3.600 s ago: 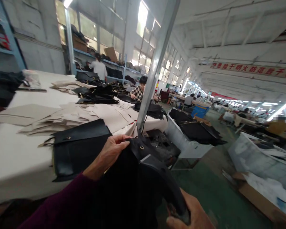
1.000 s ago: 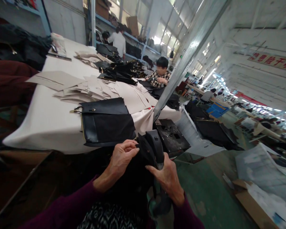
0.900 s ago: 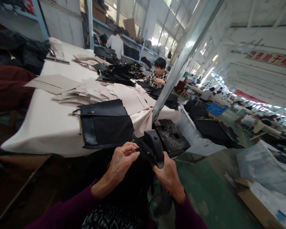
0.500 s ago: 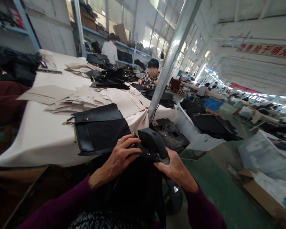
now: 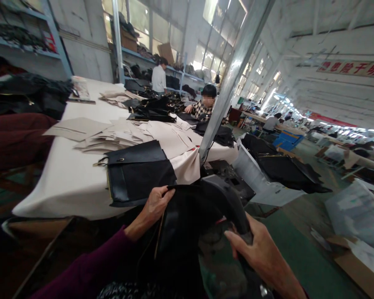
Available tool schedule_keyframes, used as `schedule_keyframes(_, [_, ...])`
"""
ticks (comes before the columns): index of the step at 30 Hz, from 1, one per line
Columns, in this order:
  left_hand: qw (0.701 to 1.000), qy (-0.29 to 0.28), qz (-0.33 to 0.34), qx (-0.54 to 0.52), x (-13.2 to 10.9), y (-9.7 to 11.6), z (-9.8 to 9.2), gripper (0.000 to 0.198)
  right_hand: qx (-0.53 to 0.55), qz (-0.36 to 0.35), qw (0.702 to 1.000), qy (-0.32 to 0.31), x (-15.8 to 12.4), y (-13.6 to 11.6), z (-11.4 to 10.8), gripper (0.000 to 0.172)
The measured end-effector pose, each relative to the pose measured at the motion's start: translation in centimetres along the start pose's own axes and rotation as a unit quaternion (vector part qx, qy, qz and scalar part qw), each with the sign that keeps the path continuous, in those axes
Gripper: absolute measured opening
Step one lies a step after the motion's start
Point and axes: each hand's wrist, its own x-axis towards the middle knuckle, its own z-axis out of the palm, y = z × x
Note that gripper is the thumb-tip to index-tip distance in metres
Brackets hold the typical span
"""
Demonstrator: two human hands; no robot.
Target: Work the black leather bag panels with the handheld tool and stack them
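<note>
A black bag piece (image 5: 183,224) hangs in front of me, its upper left corner pinched between the thumb and fingers of my left hand (image 5: 156,204). My right hand (image 5: 252,241) grips a dark curved piece (image 5: 226,189), thumb on its near side, at the right of the bag piece. What the curved piece is I cannot make out. Beneath it shows a patch of camouflage-like cloth (image 5: 221,257). Beyond my left hand, a flat black bag (image 5: 140,172) with a gold-coloured eyelet lies on the table's near edge.
Beige sheets (image 5: 112,137) and black bags (image 5: 152,109) are spread on the white-covered table (image 5: 71,166). A metal post (image 5: 227,83) rises at its right corner. White bins (image 5: 268,185) stand at the right. A person in a checked shirt (image 5: 205,109) sits behind the table.
My left hand has moved away from the curved piece to the bag piece's left corner. My right hand has shifted right and down, and the bag piece is spread wider. The view has turned slightly left.
</note>
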Motion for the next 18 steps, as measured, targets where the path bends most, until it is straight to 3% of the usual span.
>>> schedule_keyframes(5, [1.000,-0.012,0.010,-0.021,-1.0,0.9,0.6,0.035,0.054,0.007,0.995,-0.084,-1.4,0.7,3.5,0.010])
schedule_keyframes(8, [0.999,-0.021,0.032,-0.020,-1.4,0.7,0.5,0.034,0.085,0.001,0.992,-0.094,-0.5,0.8,4.6,0.007])
schedule_keyframes(14, [0.998,0.018,0.054,-0.016,-1.5,-0.4,-0.4,0.031,0.116,-0.019,0.988,-0.098,1.3,-0.5,4.9,0.007])
schedule_keyframes(18, [0.997,-0.017,0.074,-0.008,-2.6,-0.1,0.4,0.029,0.119,-0.032,0.990,-0.069,2.7,-1.4,5.5,0.012])
